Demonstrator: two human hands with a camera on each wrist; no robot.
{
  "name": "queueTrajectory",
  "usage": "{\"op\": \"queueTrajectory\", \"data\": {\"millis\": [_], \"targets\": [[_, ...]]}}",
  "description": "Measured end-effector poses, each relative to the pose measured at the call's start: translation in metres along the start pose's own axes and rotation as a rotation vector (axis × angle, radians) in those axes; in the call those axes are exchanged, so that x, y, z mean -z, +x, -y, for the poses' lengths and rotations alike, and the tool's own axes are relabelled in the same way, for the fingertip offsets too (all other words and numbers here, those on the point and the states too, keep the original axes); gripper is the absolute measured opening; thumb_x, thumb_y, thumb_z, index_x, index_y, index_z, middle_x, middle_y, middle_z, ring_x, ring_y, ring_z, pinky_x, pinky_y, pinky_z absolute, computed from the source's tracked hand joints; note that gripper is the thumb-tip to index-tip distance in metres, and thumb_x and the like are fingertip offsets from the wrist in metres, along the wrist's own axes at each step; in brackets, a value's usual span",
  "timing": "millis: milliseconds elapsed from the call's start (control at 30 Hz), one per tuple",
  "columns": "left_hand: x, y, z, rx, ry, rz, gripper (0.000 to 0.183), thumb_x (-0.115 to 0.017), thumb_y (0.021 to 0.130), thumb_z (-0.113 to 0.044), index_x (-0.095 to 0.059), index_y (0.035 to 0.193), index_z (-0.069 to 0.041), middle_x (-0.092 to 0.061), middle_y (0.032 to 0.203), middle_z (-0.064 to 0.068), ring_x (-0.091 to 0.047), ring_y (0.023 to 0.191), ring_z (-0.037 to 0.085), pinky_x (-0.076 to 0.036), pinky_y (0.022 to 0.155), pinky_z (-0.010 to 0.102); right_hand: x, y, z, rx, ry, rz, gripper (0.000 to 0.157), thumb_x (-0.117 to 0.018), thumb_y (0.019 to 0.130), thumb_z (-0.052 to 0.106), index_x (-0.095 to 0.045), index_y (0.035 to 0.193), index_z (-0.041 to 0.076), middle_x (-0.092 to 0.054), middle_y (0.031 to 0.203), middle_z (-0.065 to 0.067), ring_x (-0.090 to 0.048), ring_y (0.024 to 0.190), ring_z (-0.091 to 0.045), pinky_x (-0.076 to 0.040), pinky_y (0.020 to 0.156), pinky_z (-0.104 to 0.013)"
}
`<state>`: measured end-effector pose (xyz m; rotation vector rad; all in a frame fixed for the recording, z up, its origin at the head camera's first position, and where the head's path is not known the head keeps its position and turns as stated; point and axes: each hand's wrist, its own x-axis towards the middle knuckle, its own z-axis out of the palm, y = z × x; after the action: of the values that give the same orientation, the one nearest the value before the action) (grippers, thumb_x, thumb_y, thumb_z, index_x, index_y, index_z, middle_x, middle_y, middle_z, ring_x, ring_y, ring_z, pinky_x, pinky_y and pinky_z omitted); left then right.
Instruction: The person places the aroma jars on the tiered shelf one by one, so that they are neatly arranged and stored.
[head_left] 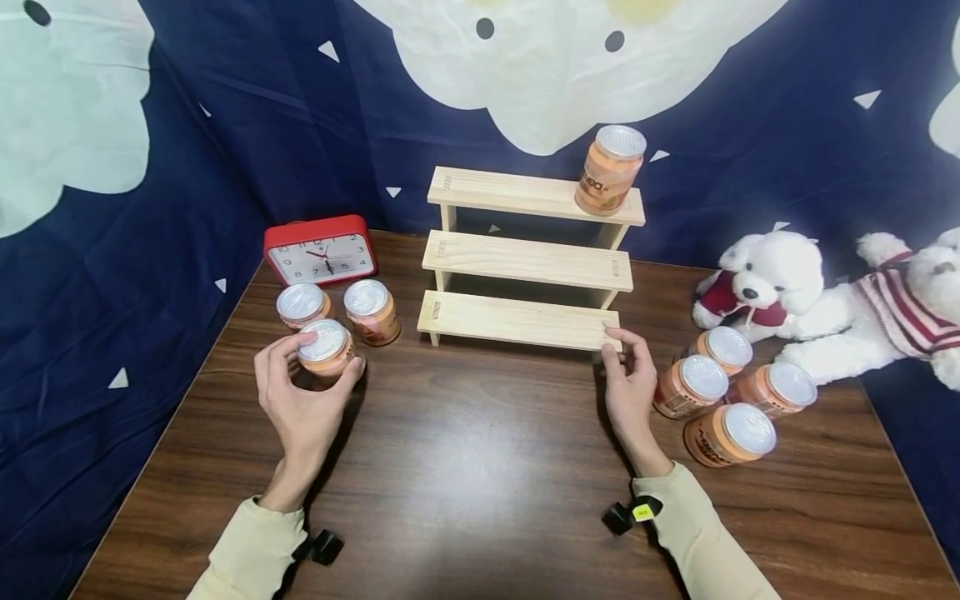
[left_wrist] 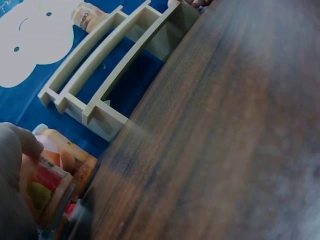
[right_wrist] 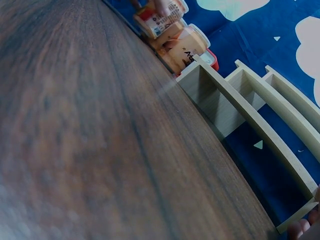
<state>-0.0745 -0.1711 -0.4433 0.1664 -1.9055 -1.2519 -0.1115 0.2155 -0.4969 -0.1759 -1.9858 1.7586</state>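
My left hand (head_left: 306,408) grips an orange-labelled jar (head_left: 327,348) with a silvery ridged lid, thumb on one side and fingers on the other. Whether that jar touches the table cannot be told. Just behind it stand two similar jars, one jar (head_left: 302,305) to the left and another jar (head_left: 372,312) to the right. My right hand (head_left: 630,385) pinches the right end of the lowest step of a three-step wooden display shelf (head_left: 517,320). In the right wrist view, fingertips (right_wrist: 296,229) show at that end. A jar (head_left: 609,173) stands upright on the top step's right end.
A red alarm clock (head_left: 321,250) stands behind the left jars. Several more jars, including a front jar (head_left: 729,435), cluster right of my right hand. Two white plush toys, one plush dog (head_left: 780,275) and another plush toy (head_left: 892,312), lie behind them. Dark blue cloth (head_left: 225,125) hangs behind.
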Motion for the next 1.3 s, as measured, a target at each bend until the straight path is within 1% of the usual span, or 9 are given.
{"op": "queueTrajectory", "data": {"millis": [133,333,533,600,767,967,1100,1200,1300], "targets": [[0.001,-0.001,-0.009,-0.040,-0.027,-0.005,0.060,-0.095,0.065,0.007,-0.069,0.118,0.016,-0.061,0.120,0.003,-0.055,0.109,0.002,-0.046,0.088,0.019,0.001,-0.002,0.000,-0.008,-0.015,-0.010,0.023,-0.066,0.108,-0.002,-0.071,0.130,-0.007,-0.070,0.114,0.001,-0.059,0.082,-0.006,-0.049,0.072,-0.016],[0.001,0.000,-0.013,-0.075,-0.046,0.002,0.058,-0.094,0.066,0.001,-0.070,0.117,0.016,-0.062,0.122,0.000,-0.058,0.111,0.004,-0.047,0.088,0.018,0.000,0.001,0.000,-0.005,-0.003,-0.001,0.023,-0.066,0.109,0.000,-0.070,0.131,-0.007,-0.069,0.110,0.005,-0.060,0.082,-0.006,-0.051,0.072,-0.017],[0.002,0.001,-0.018,-0.101,-0.062,0.002,0.056,-0.094,0.067,-0.002,-0.071,0.115,0.015,-0.065,0.121,0.030,-0.059,0.114,0.006,-0.048,0.089,0.017,-0.001,0.001,0.000,0.004,0.011,0.000,0.023,-0.067,0.109,0.000,-0.069,0.130,-0.009,-0.070,0.109,0.004,-0.060,0.080,-0.008,-0.052,0.071,-0.017],[0.001,0.002,-0.021,-0.110,-0.069,0.010,0.056,-0.093,0.067,-0.003,-0.071,0.115,0.015,-0.064,0.122,0.036,-0.060,0.116,0.007,-0.048,0.092,0.018,-0.001,0.001,0.000,0.008,0.007,-0.005,0.023,-0.067,0.109,0.000,-0.069,0.130,-0.009,-0.070,0.110,0.005,-0.060,0.080,-0.008,-0.052,0.070,-0.017],[0.000,0.003,-0.030,-0.125,-0.087,0.032,0.056,-0.093,0.067,-0.006,-0.071,0.115,0.014,-0.064,0.122,0.037,-0.060,0.118,0.007,-0.047,0.095,0.019,-0.001,0.002,0.001,0.003,-0.007,-0.010,0.023,-0.067,0.109,0.001,-0.069,0.130,-0.008,-0.069,0.109,0.007,-0.060,0.079,-0.008,-0.052,0.070,-0.017],[-0.003,0.009,-0.038,-0.127,-0.115,0.040,0.057,-0.095,0.068,-0.011,-0.073,0.116,0.012,-0.066,0.123,0.030,-0.060,0.115,0.010,-0.048,0.092,0.020,-0.002,0.002,0.002,0.004,-0.006,-0.006,0.024,-0.067,0.109,0.000,-0.069,0.131,-0.008,-0.069,0.111,0.006,-0.059,0.080,-0.006,-0.052,0.071,-0.017],[-0.006,0.013,-0.035,-0.143,-0.138,0.061,0.059,-0.096,0.068,-0.014,-0.074,0.117,0.011,-0.066,0.125,0.029,-0.062,0.117,0.013,-0.049,0.095,0.021,-0.002,0.002,0.002,0.006,0.001,-0.007,0.024,-0.067,0.109,0.000,-0.069,0.131,-0.009,-0.069,0.114,0.007,-0.059,0.081,-0.005,-0.052,0.071,-0.017],[-0.009,0.015,-0.047,-0.158,-0.158,0.082,0.058,-0.095,0.068,-0.013,-0.074,0.116,0.011,-0.066,0.125,0.031,-0.062,0.118,0.013,-0.049,0.094,0.021,-0.001,0.001,0.002,-0.003,0.002,-0.006,0.024,-0.067,0.109,0.000,-0.069,0.131,-0.009,-0.069,0.113,0.007,-0.059,0.081,-0.005,-0.052,0.071,-0.017],[-0.013,0.017,-0.069,-0.164,-0.179,0.114,0.055,-0.093,0.070,-0.008,-0.072,0.116,0.013,-0.064,0.124,0.034,-0.061,0.116,0.011,-0.049,0.090,0.021,0.000,0.001,0.001,-0.008,0.002,-0.011,0.023,-0.067,0.109,0.000,-0.069,0.130,-0.009,-0.069,0.111,0.007,-0.060,0.081,-0.005,-0.052,0.071,-0.017]]}}
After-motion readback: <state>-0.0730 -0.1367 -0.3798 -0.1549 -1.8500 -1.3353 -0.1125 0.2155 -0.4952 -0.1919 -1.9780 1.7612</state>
